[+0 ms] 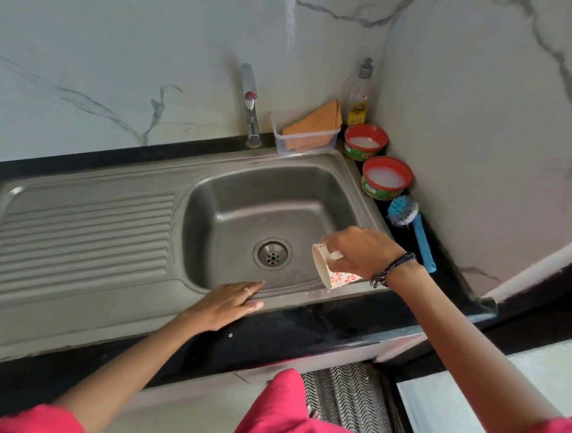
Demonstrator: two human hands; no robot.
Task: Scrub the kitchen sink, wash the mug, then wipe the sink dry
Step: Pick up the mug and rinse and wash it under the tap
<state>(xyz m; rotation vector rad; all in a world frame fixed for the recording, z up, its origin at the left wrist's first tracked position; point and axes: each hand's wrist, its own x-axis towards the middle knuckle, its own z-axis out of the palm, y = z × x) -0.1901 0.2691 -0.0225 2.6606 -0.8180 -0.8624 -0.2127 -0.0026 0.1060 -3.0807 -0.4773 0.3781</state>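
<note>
The left hand is laid flat, fingers straight, on the sink front rim at 6 o'clock. The mug is gripped by the right hand at 4 o'clock, tipped with its mouth toward 9 o'clock. The tap stands at 12 o'clock, nearer the right hand.

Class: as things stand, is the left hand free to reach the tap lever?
Probably yes: the left hand rests open on the sink rim, holding nothing, and nothing blocks the way across the basin to the tap.
</note>
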